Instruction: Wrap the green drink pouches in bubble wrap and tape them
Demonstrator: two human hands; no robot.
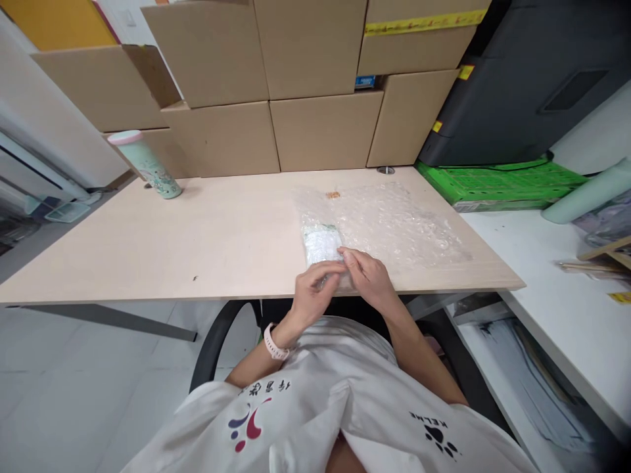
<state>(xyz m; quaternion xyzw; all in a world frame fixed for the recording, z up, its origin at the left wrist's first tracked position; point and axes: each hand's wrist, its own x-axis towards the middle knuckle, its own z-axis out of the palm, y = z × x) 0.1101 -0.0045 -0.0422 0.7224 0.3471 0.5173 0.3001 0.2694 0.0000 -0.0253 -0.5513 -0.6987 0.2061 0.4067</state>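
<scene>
A sheet of clear bubble wrap (394, 226) lies spread on the light wooden table, running from the middle toward the right. Near its left front part sits a small whitish packet (321, 243), covered by the wrap, so its kind is hard to make out. My left hand (315, 294), with a pink band on the wrist, is at the packet's near edge, fingers curled on the wrap. Touching it from the right, my right hand (369, 276) has thumb and fingers pinched on the wrap at the packet's right corner. The fingertips partly hide what they grip.
Cardboard boxes (325, 131) are stacked along the table's back edge. A mint tumbler (148, 164) with a pink lid stands at the back left. On the right are a green crate (503, 184), a large dark case (532, 85) and a white side desk (557, 289).
</scene>
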